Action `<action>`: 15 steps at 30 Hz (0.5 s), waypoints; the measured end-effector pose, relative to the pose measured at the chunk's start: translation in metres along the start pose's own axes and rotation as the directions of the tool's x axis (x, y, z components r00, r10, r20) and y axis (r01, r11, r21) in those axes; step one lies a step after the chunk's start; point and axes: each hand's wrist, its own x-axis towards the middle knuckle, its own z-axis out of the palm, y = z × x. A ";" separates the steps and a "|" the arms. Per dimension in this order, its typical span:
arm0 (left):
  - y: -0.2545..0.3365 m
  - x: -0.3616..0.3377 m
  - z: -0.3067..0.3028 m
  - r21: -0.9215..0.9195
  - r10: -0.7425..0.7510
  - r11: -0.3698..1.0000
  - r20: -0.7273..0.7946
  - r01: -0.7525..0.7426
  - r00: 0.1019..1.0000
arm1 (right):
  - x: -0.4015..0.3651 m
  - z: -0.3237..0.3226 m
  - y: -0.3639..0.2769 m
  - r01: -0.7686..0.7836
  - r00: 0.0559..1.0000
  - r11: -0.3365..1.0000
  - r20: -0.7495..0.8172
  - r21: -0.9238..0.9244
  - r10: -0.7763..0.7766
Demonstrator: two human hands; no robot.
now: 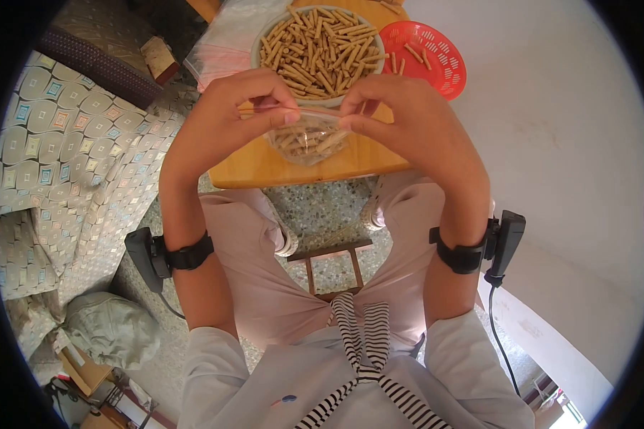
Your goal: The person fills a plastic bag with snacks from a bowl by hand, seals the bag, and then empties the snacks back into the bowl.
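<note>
A clear plastic bag [308,146] with several brown sticks inside hangs over the near part of the wooden table. Its top edge, with an orange-red line, is pinched at the left end by my left hand [247,107] and at the right end by my right hand [386,111]. Thumbs and index fingers are closed on the edge. Just beyond the bag stands a round bowl [257,51] heaped with short brown sticks. To its right lies a red perforated plate [454,70] with a few sticks on it.
The wooden table [293,170] ends just in front of my knees. Clear plastic bags [229,43] lie at its back left. A white wall [551,143] rises on the right. Patterned cloth [79,150] covers something on the left. A wooden rung frame [333,252] is below.
</note>
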 end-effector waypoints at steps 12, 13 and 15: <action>0.000 0.004 0.007 0.058 0.009 0.998 -0.030 -0.007 1.000 | 0.002 0.001 0.004 0.015 0.999 0.998 -0.037 -0.054 -0.017; 0.001 0.004 0.008 0.064 0.012 0.998 -0.027 -0.010 1.000 | 0.002 0.001 0.005 0.039 0.998 0.995 -0.049 -0.088 -0.044; 0.003 0.005 0.010 0.070 0.015 0.997 -0.024 -0.013 1.000 | 0.002 0.001 0.005 0.064 0.996 0.990 -0.060 -0.123 -0.071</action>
